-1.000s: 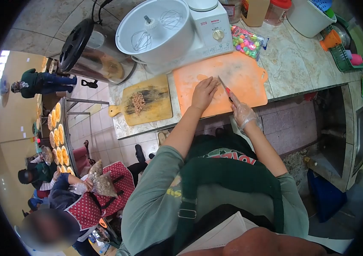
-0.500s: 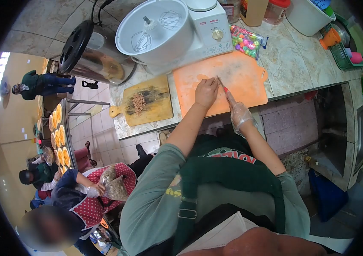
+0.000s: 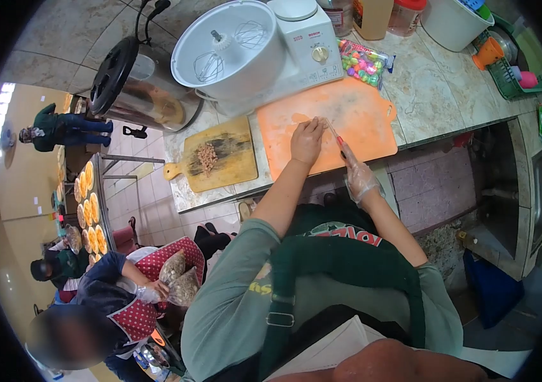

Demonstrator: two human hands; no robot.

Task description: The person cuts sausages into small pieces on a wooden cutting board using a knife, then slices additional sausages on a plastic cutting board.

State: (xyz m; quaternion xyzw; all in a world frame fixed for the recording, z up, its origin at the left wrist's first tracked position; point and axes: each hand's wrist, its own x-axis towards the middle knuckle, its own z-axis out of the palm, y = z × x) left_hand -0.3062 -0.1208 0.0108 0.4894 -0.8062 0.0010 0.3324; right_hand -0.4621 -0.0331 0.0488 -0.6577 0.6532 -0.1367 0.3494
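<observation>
My right hand [image 3: 363, 181], in a clear plastic glove, is closed on the handle of a knife [image 3: 340, 140] with some red on it. The blade points away from me over an orange cutting board [image 3: 366, 105]. My bare left hand [image 3: 307, 141] rests on that board with its fingers bunched beside the blade tip. Whatever lies under those fingertips is too small to make out. To the left is a wooden cutting board [image 3: 240, 170] with a small heap of chopped brownish-pink pieces [image 3: 206, 158].
Behind the boards stand a white mixer [image 3: 226, 48] and a large clear container [image 3: 150, 95]. A bag of colourful balls [image 3: 364, 63] lies at the orange board's back edge. At left, a co-worker in a dotted apron [image 3: 134, 318] holds filled plastic bags [image 3: 182, 280]; trays of round food [image 3: 89, 210] stand beyond.
The knife and my right hand have shifted slightly, the blade still beside my left fingertips. The co-worker's bags have turned and moved, so two now show. The view has tilted a little.
</observation>
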